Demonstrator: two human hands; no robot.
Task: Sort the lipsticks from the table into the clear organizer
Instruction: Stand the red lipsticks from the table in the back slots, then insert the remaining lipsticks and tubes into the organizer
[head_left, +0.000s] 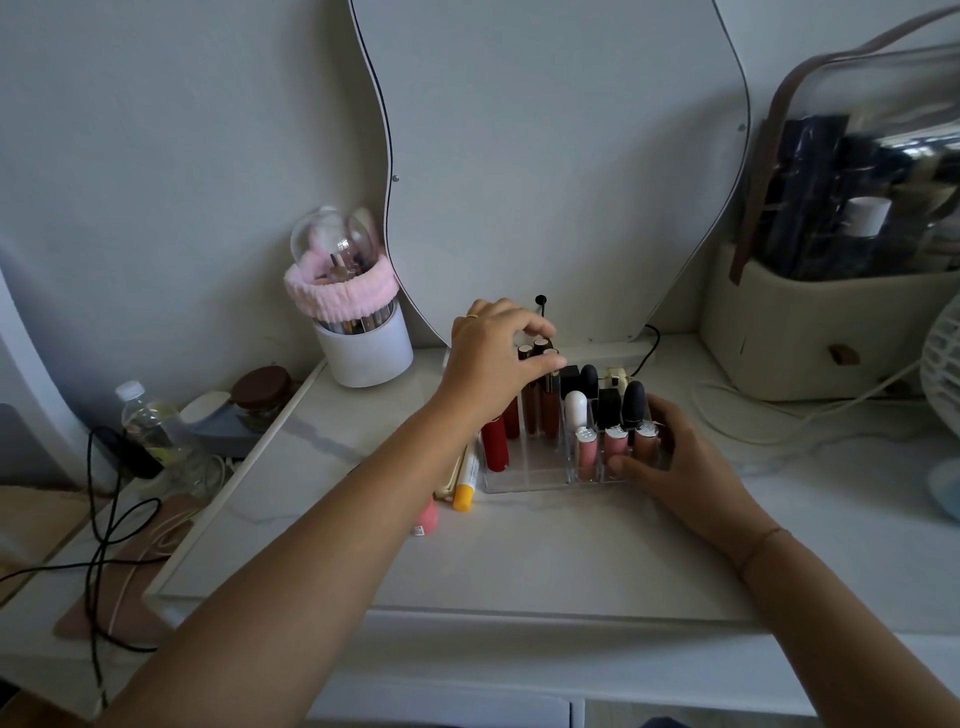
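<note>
Left hand (498, 358): reaches over the back left of the clear organizer (530, 486). Fingers curled, narrow; thumb and fingertips close round the capped tops of the brown gloss tubes (540, 400) standing there. Ring on one finger.

Right hand (680, 457): grips the organizer's front right corner. Thumb lies on the front wall, fingers wrap behind the side.

Organizer: clear hard plastic, gridded, standing on the white table (519, 561) below the mirror (545, 156). Inside, upright:
- red tubes (496, 441), glossy, front left
- white bullet-shaped lipstick (575, 408), mid row
- black round-topped lipstick (634, 400), matte, right
- pink gloss tubes (587, 452) with clear caps along the front right cells

Still on the table, just beside the organizer's left wall: a white tube with a yellow cap (465, 480), lying flat, and a pink item (427, 512) partly hidden by the left forearm.

Around: a white round brush holder (363, 353) with a clear dome and a fluffy pink band, back left. A cream case (810, 332) with a clear top, back right. A fan (943, 364) at the right edge. A water bottle (150, 421) and black cables (98, 519) off the table's left side.
</note>
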